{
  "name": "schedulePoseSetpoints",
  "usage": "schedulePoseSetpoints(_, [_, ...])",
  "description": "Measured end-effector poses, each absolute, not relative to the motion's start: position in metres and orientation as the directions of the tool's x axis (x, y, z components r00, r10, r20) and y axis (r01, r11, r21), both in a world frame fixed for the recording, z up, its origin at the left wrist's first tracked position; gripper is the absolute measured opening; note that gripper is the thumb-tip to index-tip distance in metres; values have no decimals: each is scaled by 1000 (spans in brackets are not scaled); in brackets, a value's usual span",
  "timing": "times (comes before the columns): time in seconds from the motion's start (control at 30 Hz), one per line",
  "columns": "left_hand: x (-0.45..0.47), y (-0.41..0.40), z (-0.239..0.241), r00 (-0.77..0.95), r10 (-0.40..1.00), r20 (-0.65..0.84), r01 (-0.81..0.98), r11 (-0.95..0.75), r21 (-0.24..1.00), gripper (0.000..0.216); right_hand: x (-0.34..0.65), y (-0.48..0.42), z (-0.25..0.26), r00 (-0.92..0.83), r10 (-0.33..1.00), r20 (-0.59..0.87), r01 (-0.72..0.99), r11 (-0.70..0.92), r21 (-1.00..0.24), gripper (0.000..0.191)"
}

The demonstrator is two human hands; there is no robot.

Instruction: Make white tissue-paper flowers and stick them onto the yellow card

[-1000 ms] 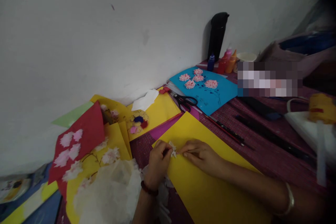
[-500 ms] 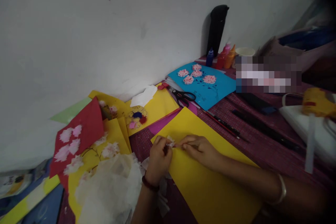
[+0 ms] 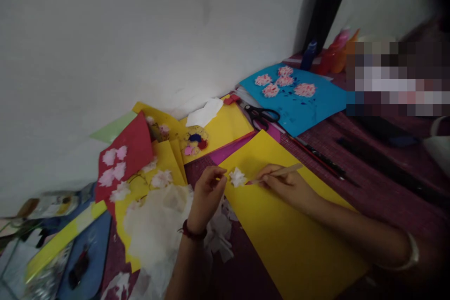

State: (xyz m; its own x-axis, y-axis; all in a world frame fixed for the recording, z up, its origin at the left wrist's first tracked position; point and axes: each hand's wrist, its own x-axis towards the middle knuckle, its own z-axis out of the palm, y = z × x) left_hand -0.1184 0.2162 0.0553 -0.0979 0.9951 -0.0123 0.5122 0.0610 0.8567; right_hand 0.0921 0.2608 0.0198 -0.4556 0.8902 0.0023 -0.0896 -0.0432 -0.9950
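A small white tissue flower [image 3: 237, 177] lies on a large yellow paper sheet [image 3: 281, 234]. My right hand [image 3: 286, 186] grips a thin wooden stick [image 3: 281, 172] whose tip points at the flower. My left hand [image 3: 207, 193], with a dark red band at the wrist, hovers just left of the flower, its fingers curled and pinched together with nothing visible in them. Crumpled white tissue paper [image 3: 154, 229] lies under and left of my left forearm.
Black scissors [image 3: 262, 115] and a blue sheet with pink flowers [image 3: 295, 98] lie further back. A red sheet with pale flowers [image 3: 123, 159] leans left. Paint bottles [image 3: 330, 54] and a black flask [image 3: 328, 4] stand by the wall. Brushes [image 3: 316, 157] lie on the maroon mat.
Both hands held the white flower together before. Now they have parted, the flower lies on the yellow sheet, and my right hand holds the stick out. The view shifted closer and left.
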Motion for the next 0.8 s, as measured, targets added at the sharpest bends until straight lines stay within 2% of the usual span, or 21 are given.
schedulePoseSetpoints(0.07, [-121, 200, 72, -98, 995, -19, 596, 74, 800, 8, 92, 260, 18, -446, 895, -25, -110, -82, -990, 14])
schedulePoseSetpoints(0.23, [-122, 142, 83, 95, 991, -94, 847, -30, 531, 10, 90, 259, 13, -446, 895, -15, -99, -66, -993, 15])
schedulePoseSetpoints(0.3, [-127, 123, 76, 44, 998, -43, 912, -23, 410, 11, 90, 260, 11, -448, 894, 2, -88, -42, -995, 15])
schedulePoseSetpoints(0.43, [-139, 111, 67, -136, 985, 103, 966, 109, 233, 10, 90, 260, 12, -417, 908, 22, -94, -18, -995, 15])
schedulePoseSetpoints(0.6, [-126, 138, 64, -105, 988, 114, 977, 81, 198, 8, 89, 259, 14, -406, 914, 7, -127, -49, -991, 17])
schedulePoseSetpoints(0.67, [-116, 152, 61, -100, 989, 111, 979, 78, 187, 14, 89, 259, 14, -405, 914, 13, -135, -46, -990, 18])
schedulePoseSetpoints(0.73, [-108, 163, 58, -129, 988, 88, 978, 112, 175, 19, 89, 259, 12, -409, 913, 16, -132, -42, -990, 18])
schedulePoseSetpoints(0.8, [-105, 170, 54, -187, 980, 71, 961, 168, 219, 16, 88, 259, 11, -420, 908, 6, -121, -50, -991, 18])
